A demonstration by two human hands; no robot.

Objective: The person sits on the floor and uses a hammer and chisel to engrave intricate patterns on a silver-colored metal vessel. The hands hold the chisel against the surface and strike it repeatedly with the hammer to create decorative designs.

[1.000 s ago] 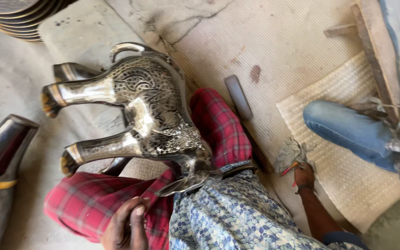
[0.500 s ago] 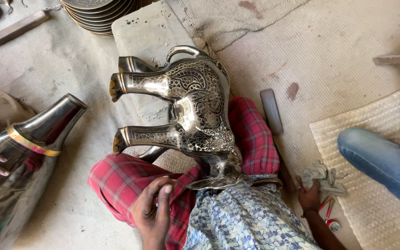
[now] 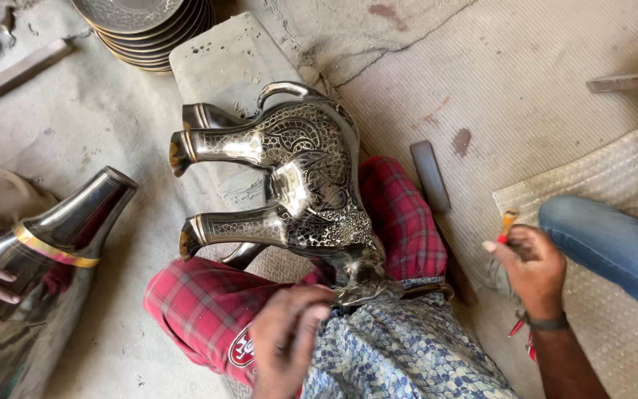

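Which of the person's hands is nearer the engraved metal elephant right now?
Left. The left hand sits at the metal elephant's lower end in the lap; the right hand is off to its right, holding a small tool.

Metalcraft workshop at floor level, shown by an engraved metal elephant figure (image 3: 297,177), stacked hammered metal plates (image 3: 145,29), a polished metal vase (image 3: 53,236), dusty concrete floor (image 3: 75,133), woven mat (image 3: 599,170)

**Dusty workshop floor in daylight**

A bare, dusty concrete floor (image 3: 97,140) carries a pale stone slab (image 3: 230,59), a stack of metal plates (image 3: 142,26), a wooden stick (image 3: 20,70), and woven mats (image 3: 540,81) with dark stains. Soft daylight falls evenly.
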